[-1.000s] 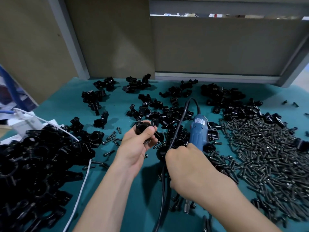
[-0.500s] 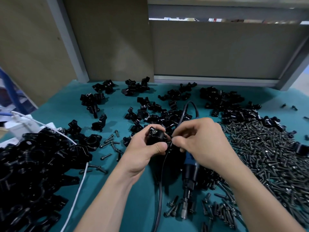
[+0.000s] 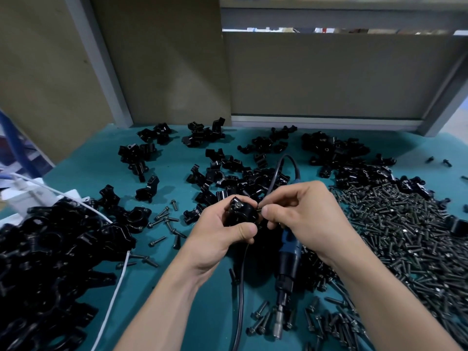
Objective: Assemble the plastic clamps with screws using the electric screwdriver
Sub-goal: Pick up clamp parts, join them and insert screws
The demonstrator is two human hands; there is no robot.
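Observation:
My left hand (image 3: 220, 231) grips a black plastic clamp (image 3: 240, 211) above the middle of the teal table. My right hand (image 3: 304, 211) pinches a small dark screw (image 3: 260, 206) at the clamp's right side. The blue electric screwdriver (image 3: 287, 259) hangs under my right palm with its bit (image 3: 278, 323) pointing down toward me; its black cord (image 3: 276, 173) loops up behind my fingers. How the tool is held is hidden by my right hand.
A big heap of dark screws (image 3: 395, 229) covers the table's right side. Loose black clamp parts (image 3: 240, 178) lie across the middle and back, with a larger pile (image 3: 45, 249) at the left. A white cable (image 3: 116, 292) crosses that pile. Grey panels (image 3: 329, 77) wall the back.
My right hand left the table, came up to the clamp with a screw between its fingers, and the screwdriver swung from lying bit-away to hanging bit-down. The left hand raised the clamp slightly.

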